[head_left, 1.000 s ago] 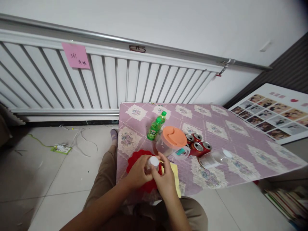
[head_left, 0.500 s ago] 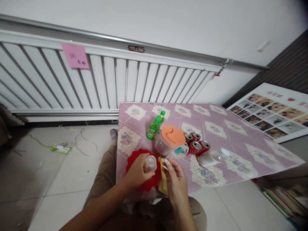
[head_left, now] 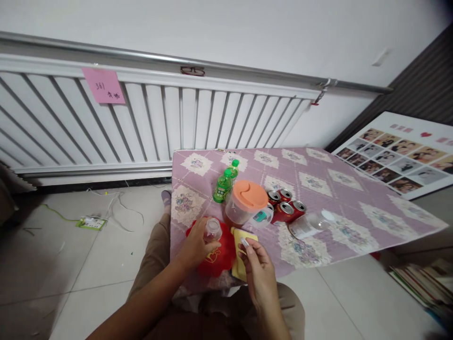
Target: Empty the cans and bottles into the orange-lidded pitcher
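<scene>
My left hand (head_left: 196, 243) is wrapped round a small clear plastic bottle (head_left: 213, 227), its uncapped mouth facing up, above a red scalloped plate (head_left: 225, 259) with a gold heart design. Whether the bottle touches the plate I cannot tell. Between thumb and fingertips, my right hand (head_left: 261, 267) pinches a small white cap (head_left: 244, 242), a little to the right of the bottle. Below that hand lies a folded yellow cloth (head_left: 239, 270), partly covered by it. A clear pitcher (head_left: 233, 215) with an orange lid (head_left: 250, 196) stands just beyond both hands.
Two green bottles (head_left: 222, 187) stand behind the pitcher. Several red drink cans (head_left: 284, 212) cluster to its right, beside a clear bottle (head_left: 307, 225) lying on its side. A patterned purple cloth (head_left: 269, 165) covers the table, which reaches toward a white radiator (head_left: 205, 118).
My left hand has moved slightly left and away from me with the bottle, baring more of the plate. The right hand stays near the cloth, still pinching the cap. The view has shifted a little.
</scene>
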The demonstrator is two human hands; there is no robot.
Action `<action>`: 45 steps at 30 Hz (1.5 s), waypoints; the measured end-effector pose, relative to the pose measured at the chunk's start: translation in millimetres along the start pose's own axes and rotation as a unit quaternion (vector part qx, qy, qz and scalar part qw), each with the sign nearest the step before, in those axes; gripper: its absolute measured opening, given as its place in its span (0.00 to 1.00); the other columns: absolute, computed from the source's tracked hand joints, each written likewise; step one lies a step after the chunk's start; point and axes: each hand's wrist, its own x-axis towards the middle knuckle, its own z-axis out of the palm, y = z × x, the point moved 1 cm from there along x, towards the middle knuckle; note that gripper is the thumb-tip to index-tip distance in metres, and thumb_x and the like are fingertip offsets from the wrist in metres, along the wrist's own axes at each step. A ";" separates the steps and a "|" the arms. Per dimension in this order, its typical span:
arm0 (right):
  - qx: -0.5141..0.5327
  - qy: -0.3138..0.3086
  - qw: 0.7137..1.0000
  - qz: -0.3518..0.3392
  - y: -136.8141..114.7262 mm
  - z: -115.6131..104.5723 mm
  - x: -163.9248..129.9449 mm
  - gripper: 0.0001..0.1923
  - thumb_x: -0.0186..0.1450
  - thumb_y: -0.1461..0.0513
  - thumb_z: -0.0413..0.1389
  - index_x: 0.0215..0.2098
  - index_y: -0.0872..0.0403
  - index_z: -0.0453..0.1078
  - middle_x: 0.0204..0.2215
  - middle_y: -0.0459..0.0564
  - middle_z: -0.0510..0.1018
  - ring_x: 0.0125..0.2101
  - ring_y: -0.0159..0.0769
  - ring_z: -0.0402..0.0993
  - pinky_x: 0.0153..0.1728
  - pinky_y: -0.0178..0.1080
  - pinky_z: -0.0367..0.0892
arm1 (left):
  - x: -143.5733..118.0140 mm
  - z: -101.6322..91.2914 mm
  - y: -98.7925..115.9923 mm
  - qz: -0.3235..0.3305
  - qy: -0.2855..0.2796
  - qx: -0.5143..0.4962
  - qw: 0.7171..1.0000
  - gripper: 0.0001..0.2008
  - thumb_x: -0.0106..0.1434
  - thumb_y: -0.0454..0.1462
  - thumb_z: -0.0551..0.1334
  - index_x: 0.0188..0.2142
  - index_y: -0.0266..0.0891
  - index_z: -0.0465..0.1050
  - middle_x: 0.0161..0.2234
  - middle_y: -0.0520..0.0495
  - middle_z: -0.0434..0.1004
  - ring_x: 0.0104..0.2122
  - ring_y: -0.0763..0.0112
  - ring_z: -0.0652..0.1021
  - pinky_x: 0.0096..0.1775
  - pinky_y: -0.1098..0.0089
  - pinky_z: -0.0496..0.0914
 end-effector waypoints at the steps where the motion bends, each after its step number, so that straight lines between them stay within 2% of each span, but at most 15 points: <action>1: 0.003 -0.003 1.000 0.005 0.5 0.1 -0.4 0.26 0.43 0.47 0.74 0.35 0.50 0.78 0.35 0.46 0.83 0.34 0.34 0.78 0.36 0.35 0.73 | -0.6 1.3 -2.0 -0.002 0.000 0.002 1.000 0.35 0.56 0.34 0.69 0.62 0.41 0.62 0.60 0.39 0.69 0.62 0.51 0.69 0.65 0.48 0.62; 5: 0.000 -0.021 1.000 0.016 1.8 -1.2 -3.6 0.26 0.44 0.46 0.74 0.35 0.50 0.79 0.35 0.47 0.83 0.35 0.35 0.79 0.37 0.36 0.74 | -4.9 3.3 -8.9 0.001 0.017 0.023 1.000 0.41 0.55 0.36 0.70 0.66 0.42 0.56 0.65 0.37 0.63 0.65 0.50 0.65 0.66 0.46 0.59; 8: -0.019 -0.043 0.999 0.024 2.3 -3.5 -10.0 0.25 0.47 0.45 0.73 0.37 0.50 0.79 0.36 0.48 0.83 0.36 0.36 0.79 0.37 0.36 0.73 | -15.2 -3.2 -7.9 0.033 0.080 0.062 0.994 0.44 0.53 0.39 0.72 0.66 0.41 0.54 0.65 0.35 0.61 0.66 0.46 0.64 0.65 0.45 0.60; 10: -0.046 -0.074 0.996 0.024 3.2 -3.3 -16.9 0.25 0.49 0.44 0.71 0.37 0.50 0.79 0.35 0.48 0.82 0.34 0.36 0.78 0.36 0.36 0.72 | -27.4 -9.4 -3.6 0.088 0.113 0.087 0.986 0.40 0.56 0.41 0.71 0.64 0.41 0.57 0.62 0.34 0.64 0.63 0.47 0.68 0.63 0.46 0.64; 13: -0.086 -0.142 0.986 0.025 7.7 3.3 -30.0 0.23 0.53 0.43 0.69 0.36 0.50 0.78 0.32 0.48 0.81 0.33 0.36 0.76 0.36 0.37 0.71 | -50.7 -14.8 4.8 0.196 0.103 0.108 0.969 0.29 0.62 0.45 0.69 0.59 0.44 0.64 0.53 0.38 0.71 0.54 0.53 0.75 0.56 0.51 0.73; 15: -0.099 -0.180 0.978 0.034 14.1 11.5 -38.8 0.23 0.54 0.43 0.68 0.36 0.50 0.77 0.33 0.48 0.81 0.34 0.38 0.75 0.37 0.38 0.71 | -64.6 -15.5 8.9 0.236 0.094 0.111 0.961 0.25 0.65 0.48 0.66 0.58 0.44 0.65 0.50 0.40 0.73 0.50 0.57 0.76 0.51 0.55 0.76; 21: -0.073 -0.248 0.962 0.091 42.5 35.1 -54.5 0.22 0.56 0.43 0.67 0.36 0.49 0.77 0.33 0.47 0.79 0.37 0.38 0.74 0.40 0.39 0.69 | -77.5 -20.1 9.8 0.227 0.050 0.102 0.967 0.15 0.70 0.41 0.60 0.55 0.43 0.69 0.45 0.42 0.75 0.45 0.63 0.77 0.46 0.63 0.78; 29: -0.080 -0.288 0.946 0.126 58.1 42.6 -52.7 0.21 0.57 0.43 0.66 0.36 0.51 0.75 0.33 0.47 0.79 0.36 0.38 0.73 0.40 0.40 0.69 | -84.1 -28.1 -3.4 0.213 0.037 0.092 0.972 0.20 0.67 0.34 0.61 0.58 0.44 0.67 0.47 0.41 0.76 0.46 0.61 0.78 0.47 0.62 0.78; 32: -0.105 -0.286 0.946 0.108 54.3 43.1 -50.5 0.24 0.56 0.42 0.66 0.39 0.49 0.76 0.37 0.49 0.80 0.39 0.40 0.74 0.42 0.41 0.69 | -68.9 -36.0 -14.7 0.198 0.051 0.098 0.974 0.24 0.65 0.34 0.62 0.60 0.43 0.65 0.49 0.40 0.76 0.49 0.60 0.78 0.50 0.60 0.77; 36: -0.161 -0.301 0.935 0.095 50.6 38.1 -48.7 0.25 0.54 0.41 0.66 0.38 0.49 0.76 0.38 0.51 0.81 0.39 0.41 0.75 0.44 0.43 0.68 | -15.5 -57.1 -40.2 0.053 0.106 0.119 0.986 0.25 0.64 0.33 0.61 0.61 0.37 0.62 0.50 0.39 0.77 0.44 0.63 0.80 0.47 0.61 0.78; 38: -0.184 -0.321 0.924 0.095 52.3 32.6 -50.3 0.23 0.55 0.42 0.66 0.37 0.49 0.76 0.37 0.51 0.81 0.39 0.42 0.75 0.44 0.43 0.68 | 16.2 -64.0 -54.8 0.022 0.091 0.160 0.983 0.21 0.62 0.32 0.61 0.55 0.36 0.68 0.49 0.39 0.77 0.46 0.61 0.79 0.51 0.58 0.76; 40: -0.200 -0.333 0.917 0.091 56.2 25.3 -53.1 0.21 0.56 0.44 0.66 0.38 0.49 0.76 0.37 0.50 0.81 0.40 0.42 0.76 0.45 0.43 0.68 | 44.2 -65.0 -69.5 0.012 0.066 0.193 0.979 0.20 0.61 0.30 0.60 0.54 0.36 0.70 0.51 0.38 0.77 0.52 0.58 0.77 0.57 0.54 0.73; 42: -0.203 -0.334 0.916 0.085 60.9 16.7 -55.9 0.19 0.58 0.46 0.65 0.39 0.49 0.76 0.37 0.50 0.81 0.42 0.43 0.76 0.46 0.42 0.68 | 65.6 -60.7 -83.6 0.013 0.051 0.200 0.978 0.22 0.59 0.28 0.60 0.54 0.33 0.70 0.54 0.35 0.74 0.57 0.55 0.74 0.61 0.52 0.69; 45: -0.210 -0.331 0.916 0.083 66.2 2.4 -57.0 0.18 0.60 0.47 0.64 0.40 0.49 0.76 0.38 0.50 0.82 0.43 0.43 0.77 0.48 0.42 0.67 | 85.0 -49.0 -102.0 0.014 0.018 0.207 0.978 0.24 0.58 0.27 0.59 0.55 0.33 0.71 0.55 0.33 0.74 0.57 0.54 0.74 0.62 0.49 0.67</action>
